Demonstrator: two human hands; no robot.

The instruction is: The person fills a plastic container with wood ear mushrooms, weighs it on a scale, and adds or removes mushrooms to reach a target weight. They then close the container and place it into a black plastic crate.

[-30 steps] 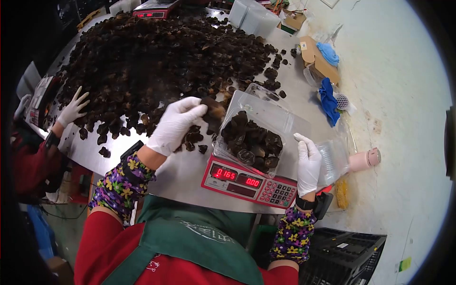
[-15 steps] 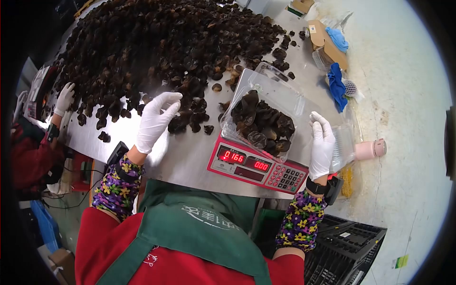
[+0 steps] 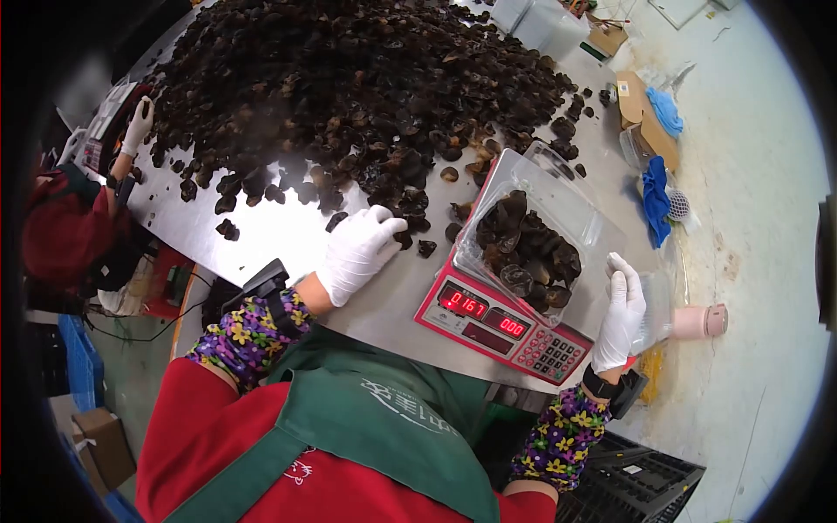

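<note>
My left hand (image 3: pixel 357 253), in a white glove, is at the near fringe of a big heap of dark wood ear mushrooms (image 3: pixel 349 96). Its thumb and fingers are bent but apart, with the fingertips at a loose mushroom piece (image 3: pixel 404 238). No piece shows clearly gripped. My right hand (image 3: pixel 622 314), also gloved, holds nothing and has its fingers stretched out beside the scale. A red and white digital scale (image 3: pixel 501 336) reads 0.167 and 0.00. On it rests an open clear plastic box (image 3: pixel 571 301) with several mushroom pieces (image 3: pixel 527 248) in it.
A co-worker's gloved hand (image 3: pixel 138 126) is by the heap at the far left. Along the right edge are a cardboard box (image 3: pixel 645 118), a blue cloth (image 3: pixel 656 200), clear plastic containers (image 3: pixel 654 305) and a pink cup (image 3: pixel 700 321). A black crate (image 3: pixel 645 475) stands below the metal table (image 3: pixel 375 318).
My left hand has lowered onto loose pieces at the heap's edge. The view has shifted, and the scale reading has gone from 0.166 to 0.167. My right hand remains beside the scale.
</note>
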